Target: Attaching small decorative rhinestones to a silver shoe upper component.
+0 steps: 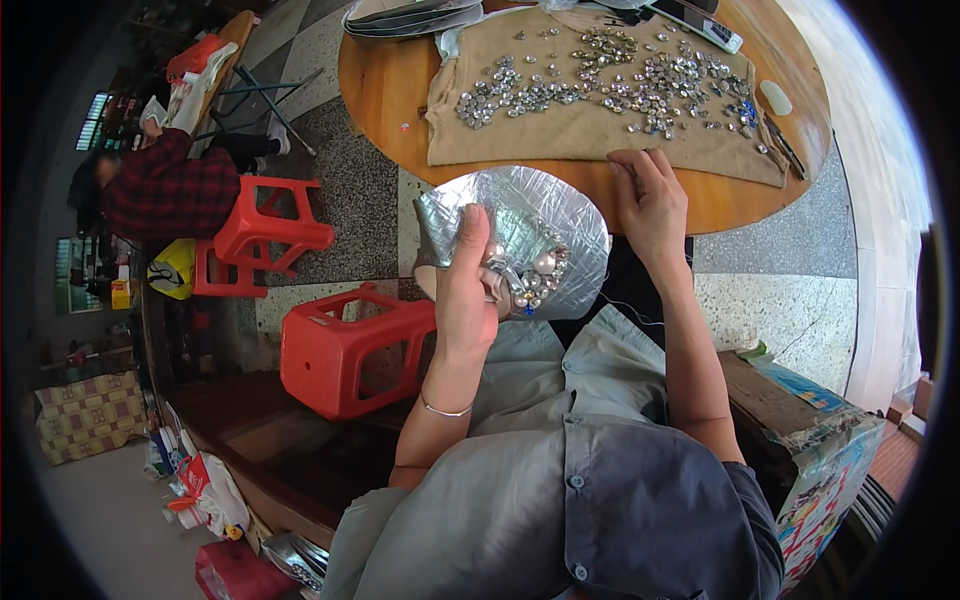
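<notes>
My left hand [468, 285] grips a rounded, creased silver foil-like piece [555, 195] above my lap, its thumb lying over the near face. A cluster of pearls and clear rhinestones [535, 285], with a bit of blue, sits on that piece beside my fingers. My right hand [652, 205] is raised at the table's near edge, fingers bent and thumb drawn toward them. Whether anything small is pinched there does not show. Beyond it, many loose rhinestones [610, 85] lie scattered over a tan cloth [530, 148].
The round wooden table [385, 95] also bears a phone [700, 25], a white oval object [775, 97] and a dark slim tool [785, 148]. Red plastic stools [350, 340] stand at left, where a person in a plaid top [170, 190] sits. A box [810, 450] is at right.
</notes>
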Motion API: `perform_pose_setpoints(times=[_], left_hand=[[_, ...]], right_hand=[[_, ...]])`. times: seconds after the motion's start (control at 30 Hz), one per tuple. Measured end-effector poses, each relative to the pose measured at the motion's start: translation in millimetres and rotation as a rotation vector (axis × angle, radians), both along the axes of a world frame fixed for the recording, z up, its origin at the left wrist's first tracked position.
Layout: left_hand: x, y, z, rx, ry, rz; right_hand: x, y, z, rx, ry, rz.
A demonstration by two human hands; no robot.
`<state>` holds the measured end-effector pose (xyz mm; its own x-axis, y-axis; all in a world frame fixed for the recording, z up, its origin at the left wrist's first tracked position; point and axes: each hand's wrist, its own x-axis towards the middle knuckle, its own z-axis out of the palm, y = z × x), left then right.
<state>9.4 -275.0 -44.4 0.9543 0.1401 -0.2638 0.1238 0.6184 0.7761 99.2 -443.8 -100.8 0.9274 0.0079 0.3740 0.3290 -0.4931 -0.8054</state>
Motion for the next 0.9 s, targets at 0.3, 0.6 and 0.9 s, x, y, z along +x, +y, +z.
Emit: perform_pose_setpoints(times=[0.3, 0.6, 0.9], left_hand=[[-0.1, 1.4, -2.5, -0.112, 0.003, 0.015], [-2.1, 8.4, -5.2, -0.143, 0.028, 0.047], [5.9, 13.4, -8.9, -0.066, 0.019, 0.128]], right_hand=[[0.3, -1.0, -3.3, -0.008, -0.020, -0.007], [-1.7, -0.3, -2.4, 0.000, 0.009, -0.003], [4.8, 2.2, -0.1, 0.017, 0.012, 0.004]])
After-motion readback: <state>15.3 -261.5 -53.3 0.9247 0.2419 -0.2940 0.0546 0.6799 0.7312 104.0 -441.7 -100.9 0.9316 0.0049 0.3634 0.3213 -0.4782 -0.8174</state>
